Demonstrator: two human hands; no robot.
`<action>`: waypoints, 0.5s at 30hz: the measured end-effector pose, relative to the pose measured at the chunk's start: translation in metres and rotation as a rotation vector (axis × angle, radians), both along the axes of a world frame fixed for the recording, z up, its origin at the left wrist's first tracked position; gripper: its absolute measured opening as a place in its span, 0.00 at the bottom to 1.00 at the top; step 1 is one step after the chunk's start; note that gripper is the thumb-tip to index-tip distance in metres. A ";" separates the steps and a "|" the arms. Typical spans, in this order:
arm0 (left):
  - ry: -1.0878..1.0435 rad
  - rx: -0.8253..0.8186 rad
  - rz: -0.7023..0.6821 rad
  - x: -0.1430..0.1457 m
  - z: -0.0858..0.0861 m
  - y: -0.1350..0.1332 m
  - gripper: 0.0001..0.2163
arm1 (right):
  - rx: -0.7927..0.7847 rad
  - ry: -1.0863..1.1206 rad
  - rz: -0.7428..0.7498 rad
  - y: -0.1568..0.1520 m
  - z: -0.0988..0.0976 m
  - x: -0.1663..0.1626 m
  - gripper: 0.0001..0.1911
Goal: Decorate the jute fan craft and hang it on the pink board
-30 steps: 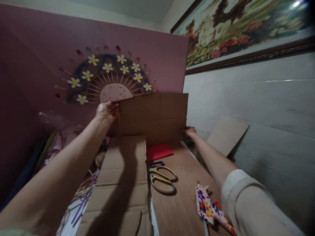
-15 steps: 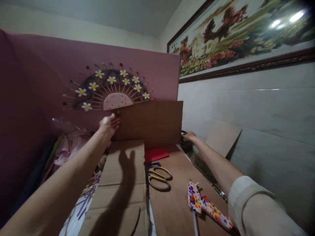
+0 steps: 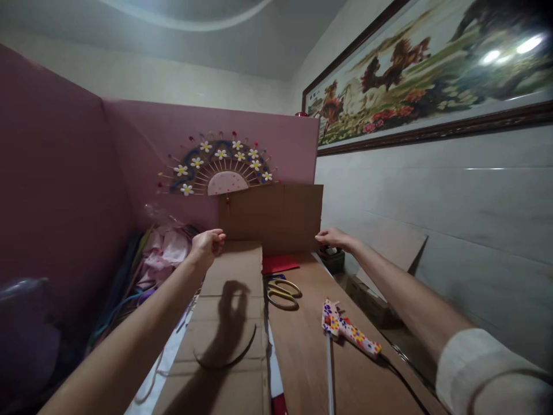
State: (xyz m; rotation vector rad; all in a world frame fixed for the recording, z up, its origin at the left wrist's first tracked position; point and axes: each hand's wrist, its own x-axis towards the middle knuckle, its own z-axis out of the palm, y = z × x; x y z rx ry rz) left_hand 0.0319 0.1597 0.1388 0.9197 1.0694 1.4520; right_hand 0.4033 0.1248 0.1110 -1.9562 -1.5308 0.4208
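Note:
My left hand point(image 3: 208, 242) is raised over the far end of a flat cardboard strip point(image 3: 211, 349), its fingers drawn together in a pinch. At about the same height on the right, the fingertips of my right hand point(image 3: 333, 237) are pressed together in front of the edge of an upright brown cardboard sheet point(image 3: 276, 219). Whatever either hand holds is too small or hidden to name. Behind the sheet's top edge, a fan-shaped decoration point(image 3: 228, 182) with white flowers hangs against the pink panel point(image 3: 285, 144). A thin dark curved strip point(image 3: 233, 364) lies on the flat cardboard.
Gold-handled scissors point(image 3: 283, 295) and a red sheet point(image 3: 280, 263) lie on the brown board point(image 3: 298, 357). Nearer sits a flower-patterned glue gun point(image 3: 348, 329) with its cord. Pink cloth point(image 3: 162, 256) is piled left. A dark container point(image 3: 332, 260) stands by the tiled wall.
My left hand has gone from open fingers near the fan's tassel to a pinch, nearer me. My right hand has come away from a dark object by the container. The view has shifted back.

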 end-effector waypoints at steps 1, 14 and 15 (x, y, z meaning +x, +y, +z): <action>0.008 0.008 -0.012 -0.004 -0.003 -0.007 0.15 | 0.013 -0.015 0.027 -0.007 0.002 -0.008 0.12; 0.172 0.188 0.039 -0.030 0.011 0.017 0.10 | 0.014 -0.186 0.100 -0.038 -0.018 -0.054 0.08; 0.190 0.189 0.060 -0.031 0.011 0.028 0.10 | 0.013 -0.187 0.106 -0.032 -0.015 -0.055 0.08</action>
